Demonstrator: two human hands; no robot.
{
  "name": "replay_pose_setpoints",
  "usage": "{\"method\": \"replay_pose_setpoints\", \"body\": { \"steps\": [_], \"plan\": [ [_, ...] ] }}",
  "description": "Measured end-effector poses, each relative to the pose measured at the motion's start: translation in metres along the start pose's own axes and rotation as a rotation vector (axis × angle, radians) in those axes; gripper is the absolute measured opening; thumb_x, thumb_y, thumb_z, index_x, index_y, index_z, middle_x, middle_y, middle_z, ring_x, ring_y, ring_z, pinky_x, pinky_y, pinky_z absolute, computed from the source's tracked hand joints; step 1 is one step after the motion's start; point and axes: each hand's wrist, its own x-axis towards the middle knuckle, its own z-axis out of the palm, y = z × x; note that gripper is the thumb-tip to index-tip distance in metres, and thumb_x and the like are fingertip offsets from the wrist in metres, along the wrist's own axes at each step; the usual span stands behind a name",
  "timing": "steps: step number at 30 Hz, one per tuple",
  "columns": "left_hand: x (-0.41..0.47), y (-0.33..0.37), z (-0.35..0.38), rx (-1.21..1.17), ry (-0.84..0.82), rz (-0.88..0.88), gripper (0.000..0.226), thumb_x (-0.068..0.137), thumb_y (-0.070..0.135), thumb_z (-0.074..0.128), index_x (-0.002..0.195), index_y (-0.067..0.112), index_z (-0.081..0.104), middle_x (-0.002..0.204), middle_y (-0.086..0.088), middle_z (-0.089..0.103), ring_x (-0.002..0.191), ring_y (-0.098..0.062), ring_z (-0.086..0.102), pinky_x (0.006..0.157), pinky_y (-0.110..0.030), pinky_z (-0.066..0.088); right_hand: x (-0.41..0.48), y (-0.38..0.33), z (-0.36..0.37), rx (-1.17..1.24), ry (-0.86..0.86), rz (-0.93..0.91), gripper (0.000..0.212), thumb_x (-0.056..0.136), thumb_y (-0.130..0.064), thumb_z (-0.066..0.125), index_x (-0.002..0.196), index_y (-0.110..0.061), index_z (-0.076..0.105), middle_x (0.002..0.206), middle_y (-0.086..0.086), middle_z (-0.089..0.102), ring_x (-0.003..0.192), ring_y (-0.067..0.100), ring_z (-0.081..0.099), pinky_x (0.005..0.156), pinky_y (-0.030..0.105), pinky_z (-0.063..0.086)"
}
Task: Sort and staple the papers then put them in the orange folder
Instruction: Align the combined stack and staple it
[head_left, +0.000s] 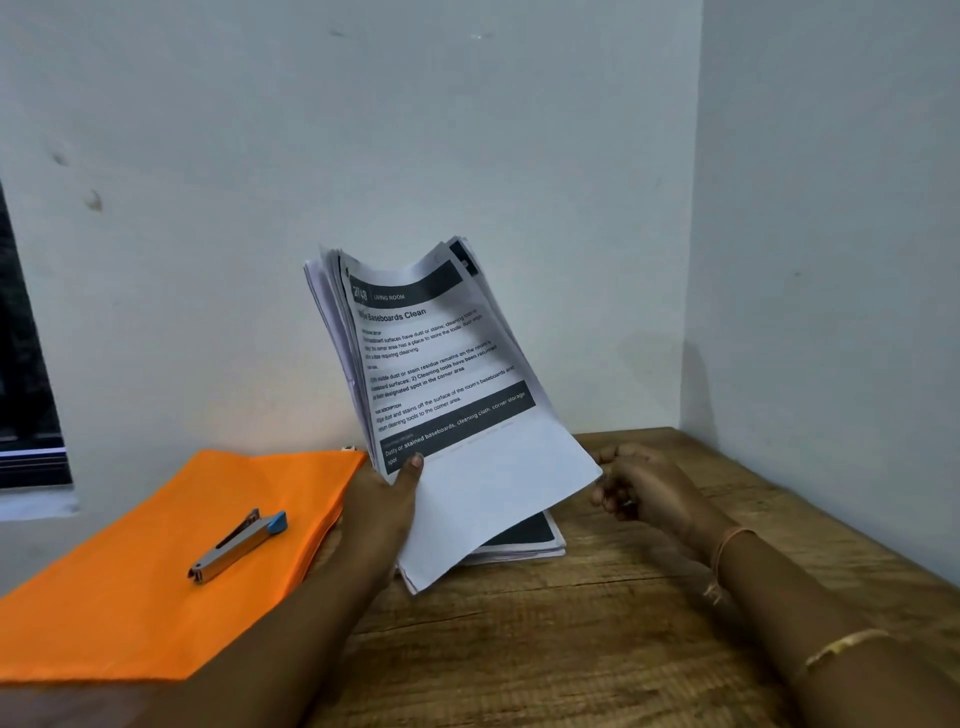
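My left hand (387, 499) grips a thick stack of printed papers (441, 374) by its lower left edge, thumb on the front sheet, and holds it upright above the table. The top sheet reads "Baseboards Clean". Under it a second pile of papers (524, 540) lies flat on the wood. My right hand (641, 491) hovers just right of the held stack's lower corner, fingers loosely curled, holding nothing. The orange folder (156, 561) lies flat at the left, with a silver stapler (236, 546) with a blue end on top of it.
The wooden table (597, 639) stands in a corner, with white walls (831, 208) close behind and on the right. A dark window (23, 364) is at the far left.
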Motion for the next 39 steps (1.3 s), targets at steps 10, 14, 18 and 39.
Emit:
{"method": "replay_pose_setpoints", "body": {
  "steps": [10,14,18,39],
  "plan": [
    [0.0,-0.003,0.003,-0.155,-0.062,-0.151,0.022,0.091,0.018,0.06,0.112,0.013,0.057,0.102,-0.005,0.065,0.081,-0.018,0.062,0.065,-0.029,0.048,0.002,0.002,0.006,0.02,0.055,-0.004,0.028,0.102,-0.022,0.041,0.085,-0.006,0.058,0.052,0.006,0.057,0.045,0.014,0.048,0.046,0.023,0.036],
    [0.0,-0.004,0.003,-0.25,-0.107,-0.215,0.029,0.091,0.016,0.06,0.119,0.012,0.057,0.104,-0.005,0.067,0.089,-0.024,0.064,0.071,-0.034,0.051,0.001,0.0,0.011,0.287,0.134,0.064,0.034,0.102,-0.028,0.039,0.093,-0.003,0.06,0.046,0.006,0.055,0.042,0.014,0.044,0.044,0.022,0.033],
    [0.0,-0.003,0.003,-0.375,-0.117,-0.283,0.028,0.091,0.014,0.059,0.118,0.013,0.056,0.105,-0.006,0.066,0.091,-0.026,0.062,0.072,-0.036,0.05,-0.003,-0.002,0.022,0.355,-0.106,0.143,0.069,0.09,-0.068,0.027,0.106,-0.009,0.059,0.059,0.01,0.058,0.045,0.015,0.046,0.048,0.024,0.033],
    [0.013,0.009,-0.011,-0.601,-0.113,-0.243,0.011,0.089,0.004,0.057,0.095,0.01,0.063,0.076,0.0,0.074,0.067,-0.014,0.071,0.059,-0.032,0.06,-0.017,-0.009,0.029,0.391,-0.303,0.086,0.015,0.092,-0.005,0.052,0.103,-0.012,0.06,0.087,0.002,0.075,0.078,0.02,0.071,0.072,0.039,0.058]
  ]
}}
